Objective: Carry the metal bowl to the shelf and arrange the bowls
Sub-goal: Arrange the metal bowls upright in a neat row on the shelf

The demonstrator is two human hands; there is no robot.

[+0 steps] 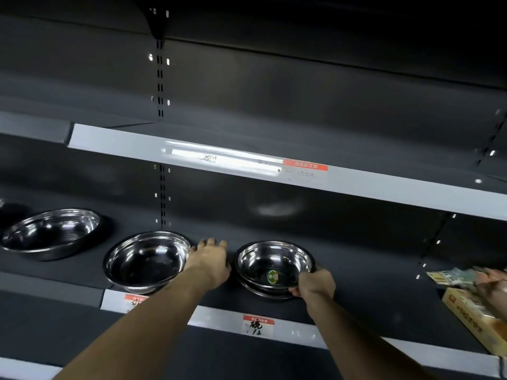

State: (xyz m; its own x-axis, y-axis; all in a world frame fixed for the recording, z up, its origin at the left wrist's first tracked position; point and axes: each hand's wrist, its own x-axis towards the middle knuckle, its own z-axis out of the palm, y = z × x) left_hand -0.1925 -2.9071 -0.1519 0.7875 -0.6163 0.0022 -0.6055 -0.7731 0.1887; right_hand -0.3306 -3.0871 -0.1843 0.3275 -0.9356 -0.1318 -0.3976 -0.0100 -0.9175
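My right hand [314, 283] is on the small metal bowl [274, 266], just right of centre in the lower half of the frame; my fingers are curled round its near right rim, thumb side up, so I have a pinch on the edge and not a hold under the body. That bowl sits on top of at least one more like it, nested, with a round green sticker [273, 277] on its bottom, and the little stack rests on the dark shelf [356, 278] close to the front lip. My left hand [210, 260] lies flat in the gap between this stack and the middle bowl [146, 260], fingers straight and pointing toward the back panel, holding nothing; its left edge is touching or almost touching the middle bowl's right rim — I cannot tell which. What matters for the next move is that the stack lies directly to the right of my left hand and just beyond my right hand's knuckles, so the right hand is plainly the one that commands it. A round bowl gives no long axis to line up; I judge the spacing along the row is what counts — any nudge would run left or right along the shelf. A larger bowl [52, 233] stands further off at the left edge.
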